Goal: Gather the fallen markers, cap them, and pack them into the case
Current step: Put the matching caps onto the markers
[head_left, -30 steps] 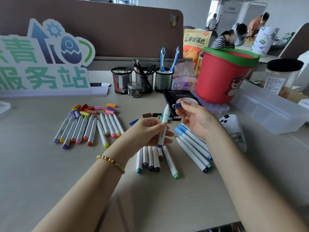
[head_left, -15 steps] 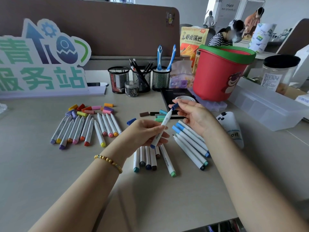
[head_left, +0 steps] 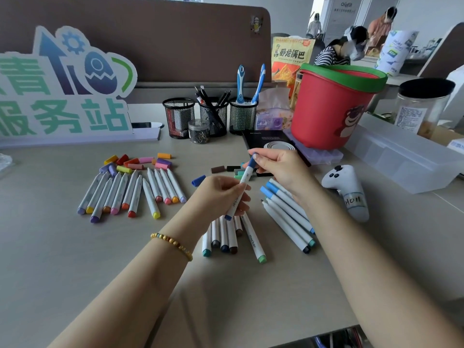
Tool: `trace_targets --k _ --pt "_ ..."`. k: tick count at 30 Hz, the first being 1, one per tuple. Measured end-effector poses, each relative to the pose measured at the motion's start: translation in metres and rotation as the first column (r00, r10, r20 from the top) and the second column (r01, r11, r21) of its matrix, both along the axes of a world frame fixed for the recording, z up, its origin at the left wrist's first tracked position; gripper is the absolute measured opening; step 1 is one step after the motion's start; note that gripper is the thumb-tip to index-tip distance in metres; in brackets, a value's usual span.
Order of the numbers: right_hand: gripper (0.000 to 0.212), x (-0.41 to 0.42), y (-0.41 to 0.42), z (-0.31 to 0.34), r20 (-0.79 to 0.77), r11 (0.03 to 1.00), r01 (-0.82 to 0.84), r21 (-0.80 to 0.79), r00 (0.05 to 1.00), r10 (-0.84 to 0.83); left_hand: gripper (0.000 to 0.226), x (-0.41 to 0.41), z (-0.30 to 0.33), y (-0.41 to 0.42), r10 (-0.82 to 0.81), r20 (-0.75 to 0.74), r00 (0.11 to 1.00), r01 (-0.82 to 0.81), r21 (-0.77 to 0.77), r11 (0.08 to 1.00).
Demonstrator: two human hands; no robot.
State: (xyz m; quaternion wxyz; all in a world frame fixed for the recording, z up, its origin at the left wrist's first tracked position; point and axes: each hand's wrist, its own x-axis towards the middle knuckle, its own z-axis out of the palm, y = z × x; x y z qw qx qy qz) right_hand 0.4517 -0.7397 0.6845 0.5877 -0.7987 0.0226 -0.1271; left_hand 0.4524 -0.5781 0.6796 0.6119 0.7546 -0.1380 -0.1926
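My left hand (head_left: 221, 194) grips a white marker (head_left: 240, 187) with blue ends, tilted up to the right. My right hand (head_left: 281, 169) pinches a blue cap (head_left: 253, 158) on the marker's top end. To the left lies a row of warm-coloured markers (head_left: 130, 194) with their loose caps (head_left: 138, 163) behind them. Under my left hand lie several dark and green markers (head_left: 233, 239). Blue and teal markers (head_left: 288, 212) lie under my right wrist. More loose caps (head_left: 226, 169), one of them blue (head_left: 198, 180), lie in the middle.
A red bucket (head_left: 334, 109), a clear plastic box (head_left: 401, 156), mesh pen cups (head_left: 216, 116), a black booklet (head_left: 266, 139) and a white controller (head_left: 349, 189) stand behind and to the right. A large sign (head_left: 65, 89) stands back left.
My right hand brought the blue cap down onto the marker's top end. My left hand tilted the marker further to the right.
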Motion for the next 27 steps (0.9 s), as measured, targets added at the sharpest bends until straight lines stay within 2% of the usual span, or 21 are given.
trace_targets --k 5,10,12,14,17,19,21,23,27 --pt "0.026 -0.001 0.001 0.002 0.025 1.000 -0.005 0.026 1.000 0.004 0.019 -0.004 0.000 -0.006 0.000 0.004 1.000 0.000 -0.020 1.000" --pt "0.038 -0.003 0.003 0.002 0.003 0.992 -0.056 0.109 0.998 0.056 0.020 -0.004 0.002 -0.007 -0.031 -0.030 0.999 0.028 -0.078 0.997" --pt "0.037 -0.004 -0.002 0.007 0.021 0.982 0.006 0.190 1.000 -0.010 0.022 -0.004 0.005 -0.005 -0.041 -0.052 0.998 0.034 -0.120 0.992" --pt "0.035 -0.004 -0.016 0.012 0.043 0.975 0.106 0.193 0.992 -0.117 0.027 0.000 0.005 -0.001 0.007 -0.003 1.000 -0.007 -0.093 0.996" --pt "0.019 -0.010 -0.039 0.018 -0.062 0.987 0.162 -0.022 0.985 -0.163 0.022 0.007 0.003 0.008 0.134 0.127 0.983 -0.128 -0.057 0.990" --pt "0.007 -0.016 -0.044 0.017 -0.197 0.981 0.083 -0.174 0.973 -0.118 0.017 0.014 0.002 0.015 0.197 0.172 0.965 -0.192 -0.044 0.980" --pt "0.011 -0.017 -0.042 0.014 -0.292 0.950 -0.010 -0.313 0.953 -0.086 0.018 0.022 0.000 0.021 0.260 0.125 0.958 -0.254 -0.064 0.965" --pt "0.015 -0.017 -0.037 0.012 -0.343 0.921 -0.086 -0.381 0.938 -0.054 0.019 0.029 -0.002 0.025 0.313 0.052 0.948 -0.307 -0.098 0.947" --pt "0.017 -0.013 -0.029 0.004 -0.381 0.899 -0.134 -0.416 0.924 -0.038 0.021 0.035 -0.006 0.026 0.337 0.024 0.941 -0.332 -0.113 0.936"
